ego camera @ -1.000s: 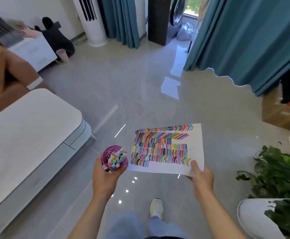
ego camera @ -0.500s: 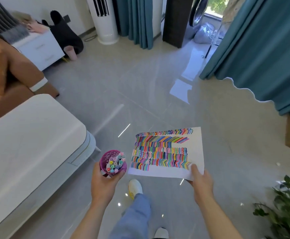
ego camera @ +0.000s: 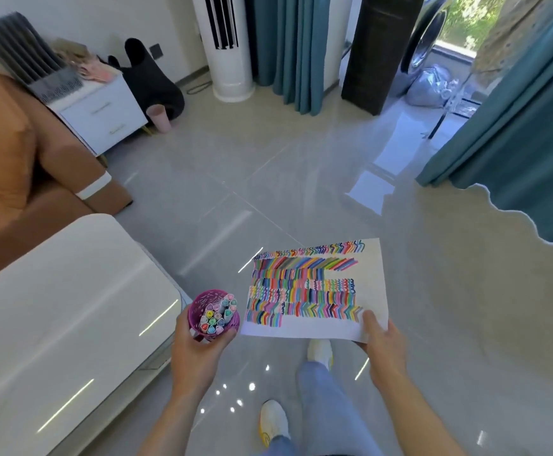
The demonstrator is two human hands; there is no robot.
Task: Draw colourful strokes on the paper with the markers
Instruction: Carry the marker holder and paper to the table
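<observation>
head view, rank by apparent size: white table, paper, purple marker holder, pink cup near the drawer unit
1. white table
2. paper
3. purple marker holder
4. pink cup: looks smallest, but it stands far off across the floor, so its order against the holder is unsure.

glossy grey tile floor (ego camera: pixel 301 179) bears a white low table (ego camera: pixel 54 324), brown sofa (ego camera: pixel 21 179), white tower fan (ego camera: pixel 229 60) and pink cup (ego camera: pixel 159 117).

Sunlit living room, glossy grey tile floor (ego camera: pixel 268 179).
Orange sofa (ego camera: pixel 5 143) at left, white tower unit (ego camera: pixel 232 70) top centre, teal curtains (ego camera: pixel 515 126) at right.
</observation>
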